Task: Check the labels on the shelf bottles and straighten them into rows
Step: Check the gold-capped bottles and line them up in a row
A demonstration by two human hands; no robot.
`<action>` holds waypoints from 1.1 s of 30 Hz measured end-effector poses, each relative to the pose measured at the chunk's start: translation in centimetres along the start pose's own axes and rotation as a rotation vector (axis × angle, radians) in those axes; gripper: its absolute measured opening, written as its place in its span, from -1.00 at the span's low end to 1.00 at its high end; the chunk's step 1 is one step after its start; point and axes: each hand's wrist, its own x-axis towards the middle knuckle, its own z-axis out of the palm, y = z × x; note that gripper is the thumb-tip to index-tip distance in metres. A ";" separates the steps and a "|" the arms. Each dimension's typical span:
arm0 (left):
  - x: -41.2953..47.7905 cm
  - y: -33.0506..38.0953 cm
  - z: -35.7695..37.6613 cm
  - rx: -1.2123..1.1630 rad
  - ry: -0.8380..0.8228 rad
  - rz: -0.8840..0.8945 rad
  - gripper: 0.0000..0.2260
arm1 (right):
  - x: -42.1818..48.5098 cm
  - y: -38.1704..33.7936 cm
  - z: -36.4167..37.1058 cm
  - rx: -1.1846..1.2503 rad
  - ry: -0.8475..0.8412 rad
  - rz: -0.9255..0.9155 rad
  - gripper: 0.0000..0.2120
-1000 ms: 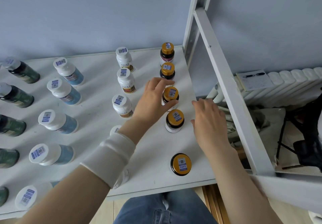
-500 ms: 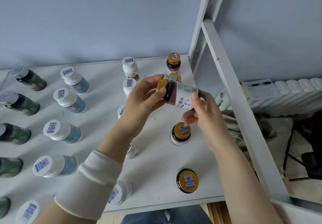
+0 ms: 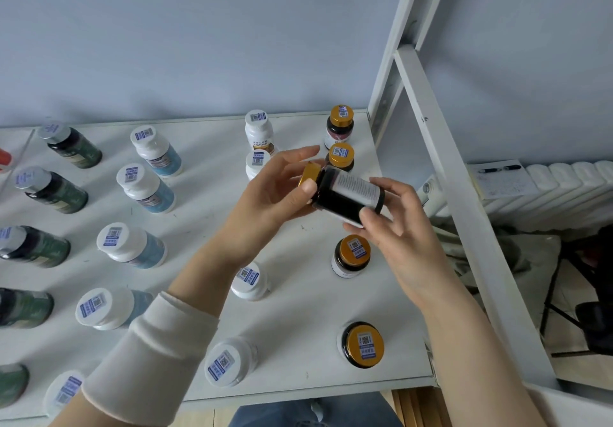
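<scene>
Both hands (image 3: 265, 201) tilt gold-capped bottle (image 3: 345, 196) (label print unreadable).

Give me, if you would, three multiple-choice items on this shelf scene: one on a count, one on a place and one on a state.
1. How many gold-capped bottles stand on the shelf?
A) two B) four C) six

2. Where does the notepad lie?
A) on the shelf B) on the radiator C) on the floor

3. How does the held bottle sit between the left hand and the right hand?
A) upright B) upside down C) on its side

Answers:
1. B, since four stand in the right-hand column and a fifth is in the hands.
2. B, since it rests with a pen on the white ribs.
3. C, since its length runs left to right between the hands.
</scene>
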 end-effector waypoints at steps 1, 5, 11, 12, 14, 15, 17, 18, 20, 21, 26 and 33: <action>0.0 0.0 0.2 0.001 0.024 -0.018 -0.72 | -0.1 0.3 -0.1 -0.021 -0.001 -0.033 -0.61; 0.3 0.1 0.4 0.042 0.095 -0.017 -0.75 | -0.5 0.3 -0.2 0.007 0.015 -0.086 -0.54; 0.3 -0.5 0.7 -0.151 0.096 -0.051 -0.72 | -0.8 0.0 0.0 -0.057 0.120 -0.115 -0.44; 0.4 -0.8 0.8 -0.205 0.093 -0.099 -0.74 | -0.9 -0.1 0.4 -0.138 0.177 -0.169 -0.42; 0.7 -1.3 1.2 -0.346 0.070 -0.206 -0.76 | -0.7 -0.3 1.4 -0.373 0.311 -0.340 -0.45; 0.8 -1.4 1.4 -0.407 0.061 -0.246 -0.74 | -0.5 -0.4 1.8 -0.499 0.353 -0.432 -0.45; 1.2 -1.3 1.7 -0.451 0.063 -0.265 -0.73 | -0.2 -0.3 2.2 -0.675 0.365 -0.545 -0.44; 1.4 -1.2 1.7 -0.443 0.069 -0.250 -0.74 | -0.2 0.0 2.1 -0.724 0.354 -0.569 -0.44; 2.0 -0.8 1.5 -0.401 0.071 -0.207 -0.76 | -0.5 0.9 1.5 -0.790 0.337 -0.587 -0.47; 2.3 -0.6 1.4 -0.367 0.067 -0.189 -0.78 | -0.7 1.4 1.3 -0.812 0.336 -0.583 -0.47; 3.2 0.0 1.2 -0.184 0.022 -0.115 -0.77 | -0.6 2.0 0.7 -0.871 0.354 -0.519 -0.50; 4.9 -1.7 1.3 0.553 -0.080 0.073 -0.63 | 0.5 2.1 -2.4 -1.342 0.286 -0.268 -0.58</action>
